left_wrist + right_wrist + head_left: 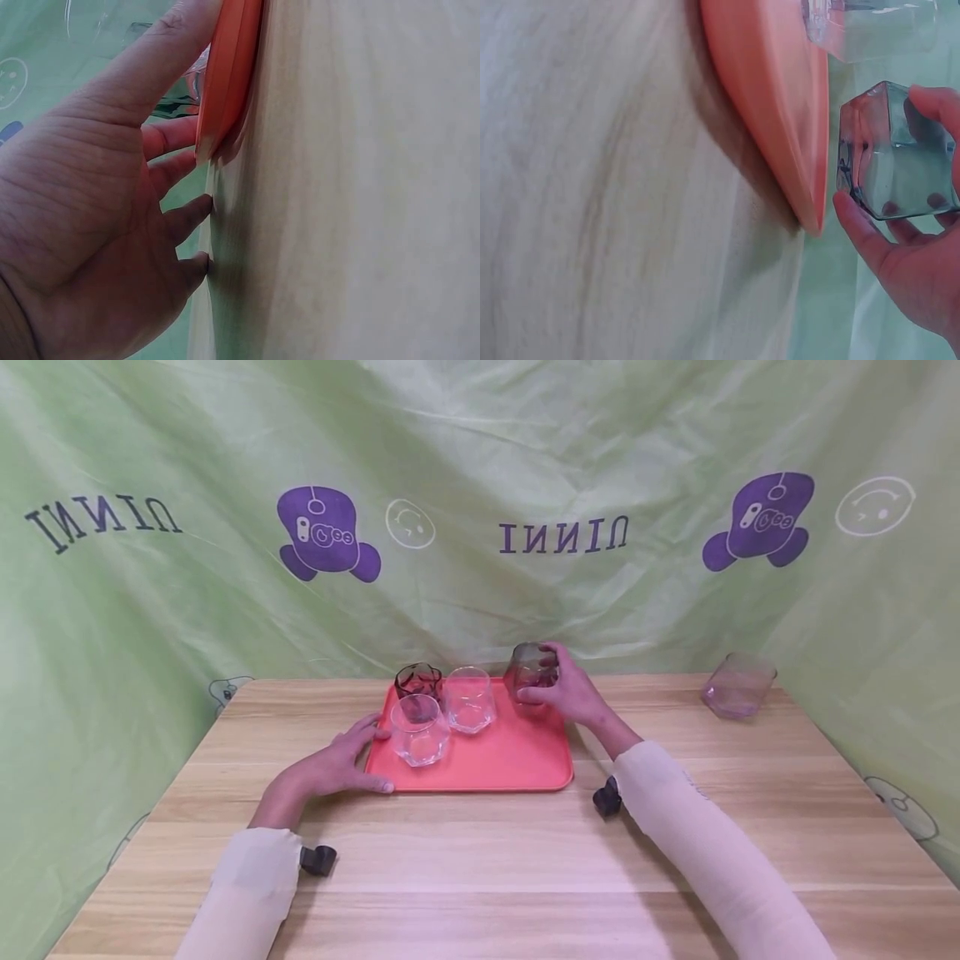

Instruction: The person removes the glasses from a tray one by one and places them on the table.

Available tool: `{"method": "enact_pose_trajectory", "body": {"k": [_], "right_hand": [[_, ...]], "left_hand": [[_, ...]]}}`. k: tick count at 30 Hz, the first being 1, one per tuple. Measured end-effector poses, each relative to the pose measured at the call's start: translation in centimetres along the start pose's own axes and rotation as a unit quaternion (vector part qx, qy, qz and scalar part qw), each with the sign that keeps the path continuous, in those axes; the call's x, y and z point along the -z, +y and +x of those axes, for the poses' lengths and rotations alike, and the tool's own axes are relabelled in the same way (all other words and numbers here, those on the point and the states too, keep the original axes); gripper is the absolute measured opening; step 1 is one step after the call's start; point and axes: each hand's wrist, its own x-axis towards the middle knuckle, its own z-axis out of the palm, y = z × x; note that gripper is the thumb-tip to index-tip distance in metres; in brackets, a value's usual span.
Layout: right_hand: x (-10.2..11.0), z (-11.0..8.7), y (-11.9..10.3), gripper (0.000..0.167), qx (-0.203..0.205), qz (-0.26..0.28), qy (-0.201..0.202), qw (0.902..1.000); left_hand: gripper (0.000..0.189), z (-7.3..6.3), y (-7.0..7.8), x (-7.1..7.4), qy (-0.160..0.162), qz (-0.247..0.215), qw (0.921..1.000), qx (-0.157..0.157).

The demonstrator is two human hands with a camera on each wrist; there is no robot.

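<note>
My right hand [573,693] grips a smoky grey faceted glass [523,670] over the back right of the red tray [517,760]. In the right wrist view the thumb and fingers wrap around this grey glass [900,161], which appears raised off the tray. My left hand [337,764] spreads around the tray's front left corner, thumb along the front rim and fingers at the left side. The left wrist view shows its fingers loosely extended against the tray rim [229,82]. On the tray stand two clear glasses [420,743] [470,706] and a dark glass [417,681] behind them.
Another clear, slightly pinkish glass [738,687] stands apart at the table's back right. The wooden table [465,877] ends at the back against a green printed curtain [465,602]. Black wrist mounts [318,860] jut out from both sleeves.
</note>
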Motion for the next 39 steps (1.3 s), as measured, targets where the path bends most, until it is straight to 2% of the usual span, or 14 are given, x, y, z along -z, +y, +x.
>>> {"method": "enact_pose_trajectory", "body": {"k": [6, 14, 22, 33, 39], "right_hand": [[1.1, -0.7, -0.1, 0.092, -0.016, -0.013, 0.003, 0.9998], [3.9, -1.8, 0.4, 0.096, -0.031, -0.02, 0.012, 0.9992], [6.9, -3.4, 1.5, 0.097, -0.033, -0.031, 0.028, 0.9986], [10.9, -5.9, 3.3, 0.102, -0.046, -0.042, 0.035, 0.9975], [12.9, -6.9, 4.4, 0.105, -0.073, -0.053, 0.04, 0.9951]], "left_hand": [[0.092, 0.1, 0.0, 0.0, -0.001, 0.001, 1.0, -0.002], [0.092, 0.2, 0.0, 0.0, -0.003, -0.003, 1.0, 0.001], [0.092, 0.2, 0.3, 0.2, 0.0, 0.001, 1.0, -0.006], [0.092, 0.2, 0.2, 0.0, 0.0, -0.014, 0.9999, 0.008], [0.09, 0.1, 0.2, 0.0, -0.002, -0.013, 0.9999, 0.003]]}}
